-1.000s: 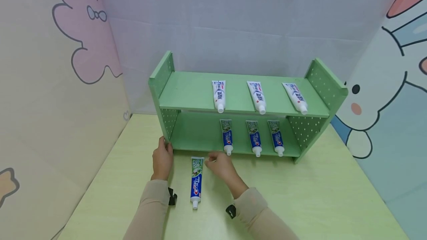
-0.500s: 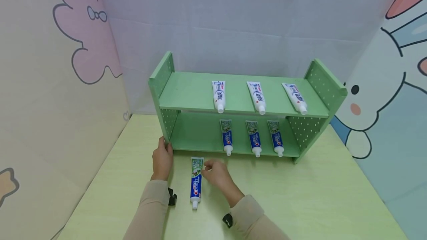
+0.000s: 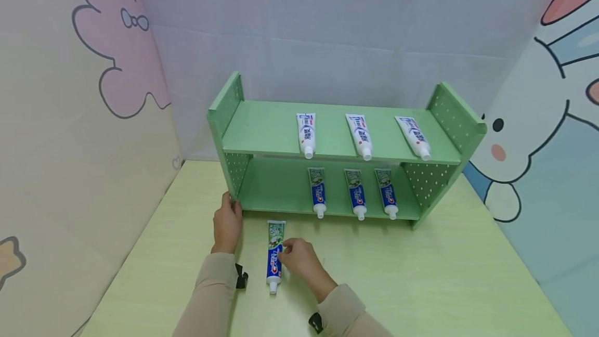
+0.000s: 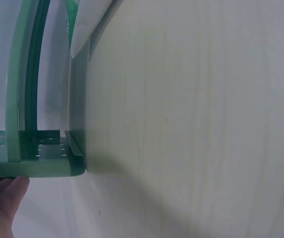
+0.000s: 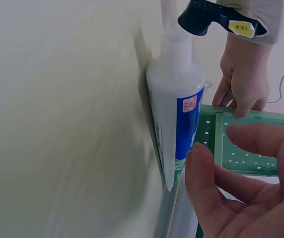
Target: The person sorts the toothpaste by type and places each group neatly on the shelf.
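Observation:
On the table, in front of the shelf, lies a blue and green toothpaste tube, cap toward me. My right hand hovers at its right edge, thumb and fingers apart and bent. In the right wrist view, a fingertip of the right hand is close beside the tube; whether it touches cannot be told. My left hand grips the lower left corner of a green two-tier shelf. The left wrist view has the left hand holding the edge of the shelf's side panel, fingers on its outer side.
Three white toothpaste tubes lie on the upper tier, including a middle one. The lower tier bears three blue and green tubes, such as the left one. Behind the pale table stand a plain wall and cartoon side walls.
My right hand has moved toward me along the tube's right side, from near the shelf's front edge to beside the tube's middle. The left hand has stayed on the shelf.

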`<state>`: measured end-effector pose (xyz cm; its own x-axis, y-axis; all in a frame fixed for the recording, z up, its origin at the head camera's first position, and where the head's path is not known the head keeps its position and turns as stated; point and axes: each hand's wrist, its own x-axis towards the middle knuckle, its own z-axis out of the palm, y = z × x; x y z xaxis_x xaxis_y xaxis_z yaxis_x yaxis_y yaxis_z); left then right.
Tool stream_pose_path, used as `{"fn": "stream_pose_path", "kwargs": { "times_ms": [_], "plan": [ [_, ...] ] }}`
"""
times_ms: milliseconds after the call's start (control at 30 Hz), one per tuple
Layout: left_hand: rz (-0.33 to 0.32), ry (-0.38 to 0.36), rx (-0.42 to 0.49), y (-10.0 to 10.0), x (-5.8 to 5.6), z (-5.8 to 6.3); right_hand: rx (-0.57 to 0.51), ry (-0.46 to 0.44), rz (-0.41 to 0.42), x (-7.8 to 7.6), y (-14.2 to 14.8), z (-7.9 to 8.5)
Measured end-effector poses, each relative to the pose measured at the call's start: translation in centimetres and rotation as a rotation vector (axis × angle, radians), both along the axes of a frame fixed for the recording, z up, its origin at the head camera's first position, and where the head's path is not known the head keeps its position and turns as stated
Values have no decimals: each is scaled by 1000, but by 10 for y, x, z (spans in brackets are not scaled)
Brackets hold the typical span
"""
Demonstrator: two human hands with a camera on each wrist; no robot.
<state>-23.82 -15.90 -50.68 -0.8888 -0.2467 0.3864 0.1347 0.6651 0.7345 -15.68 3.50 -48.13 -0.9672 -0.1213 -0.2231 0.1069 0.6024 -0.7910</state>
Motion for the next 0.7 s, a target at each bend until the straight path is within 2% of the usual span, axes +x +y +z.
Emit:
{"fn": "stream_pose_path", "kwargs": {
  "times_ms": [400,700],
  "plan": [
    [-8,-4,-7,0,1,0,-13,-33,-16,7,-6,-10],
    [-6,-22,-2,0,1,0,22,-43,-19,7,-8,-15]
  ]
}}
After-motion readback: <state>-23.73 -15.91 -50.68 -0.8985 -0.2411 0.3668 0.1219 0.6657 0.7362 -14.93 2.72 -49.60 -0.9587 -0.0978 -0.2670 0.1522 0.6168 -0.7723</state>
